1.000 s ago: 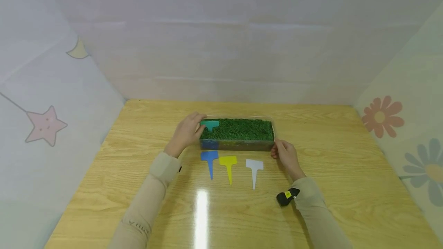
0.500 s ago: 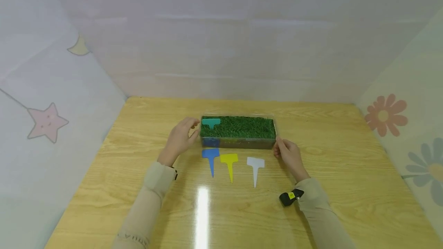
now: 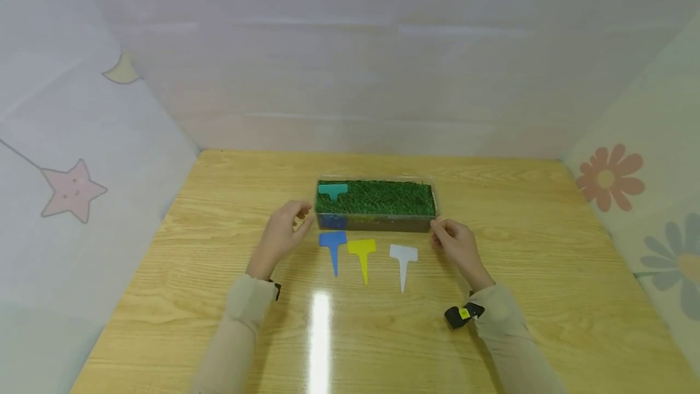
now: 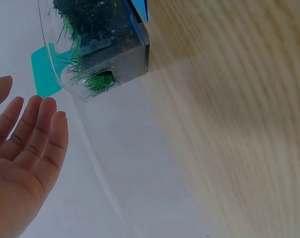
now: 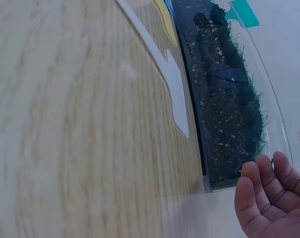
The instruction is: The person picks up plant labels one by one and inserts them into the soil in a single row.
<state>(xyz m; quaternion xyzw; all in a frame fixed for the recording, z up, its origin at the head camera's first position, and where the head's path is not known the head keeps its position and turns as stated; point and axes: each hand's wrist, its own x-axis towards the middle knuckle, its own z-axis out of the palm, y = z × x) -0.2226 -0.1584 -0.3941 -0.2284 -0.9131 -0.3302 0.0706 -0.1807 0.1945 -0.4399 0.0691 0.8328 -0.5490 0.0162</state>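
Observation:
A clear rectangular planter [image 3: 383, 224] holds dark soil under green grass [image 3: 383, 198]. In the left end of the grass stands a teal T-shaped plant label [image 3: 333, 190], its stem visible through the wall in the left wrist view. My left hand [image 3: 280, 237] is just off the planter's left end, fingers extended and holding nothing. At the front right corner is my right hand [image 3: 458, 247], fingers loosely bent; the right wrist view shows its thumb apart from them. Whether those fingertips touch the wall is hard to tell.
In front of the planter lie a blue plant label [image 3: 332, 241], a yellow plant label [image 3: 362, 248] and a white plant label [image 3: 403, 253], stems toward me. They rest on a wooden table [image 3: 547, 297]. Printed cloth walls [image 3: 350, 78] enclose the back and sides.
My left hand has let go of the teal plant label and drawn back to the left and toward me. The label stays standing in the grass. My right hand keeps its place by the corner.

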